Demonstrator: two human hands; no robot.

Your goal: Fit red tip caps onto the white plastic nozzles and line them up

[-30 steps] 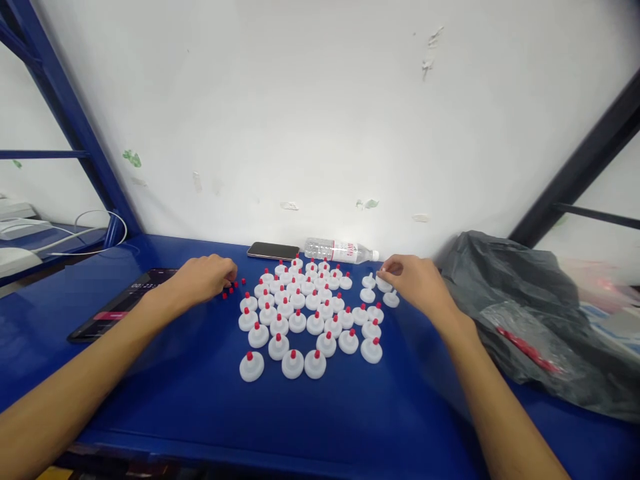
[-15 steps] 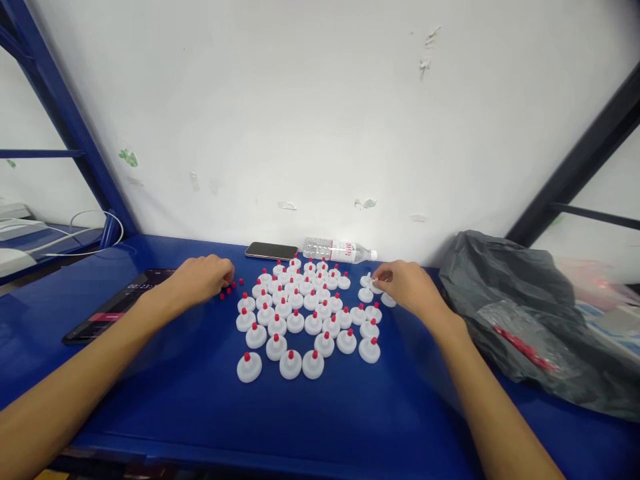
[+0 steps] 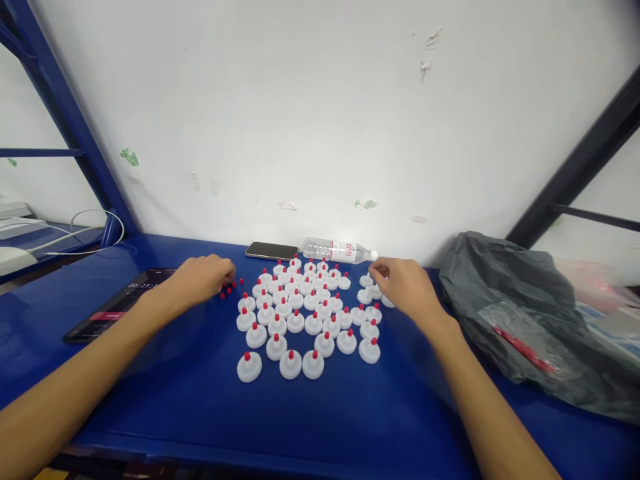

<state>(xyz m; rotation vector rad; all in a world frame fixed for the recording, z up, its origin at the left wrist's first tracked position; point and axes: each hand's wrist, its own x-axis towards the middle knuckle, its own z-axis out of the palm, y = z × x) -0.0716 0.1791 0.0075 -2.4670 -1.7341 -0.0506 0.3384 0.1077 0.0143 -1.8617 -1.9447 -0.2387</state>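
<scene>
My left hand rests at the left of the blue table with its fingers curled together. Several tiny red tips lie loose just under and beside its fingertips; what those fingers pinch, if anything, is hidden. At the right, my right hand has thumb and forefinger closed at the spout of a white spout cap. More white caps without red tips sit beside it, partly covered by the hand. Between my hands stand many white caps with red tips, spouts up.
Behind the caps, a phone and a clear plastic bottle lie along the wall. A larger device with a timer display is under my left forearm. A dark plastic bag holds a clear packet of red pieces.
My right hand has shifted slightly left and away from me, from one bare white cap to the spout of another. My left hand has hardly moved.
</scene>
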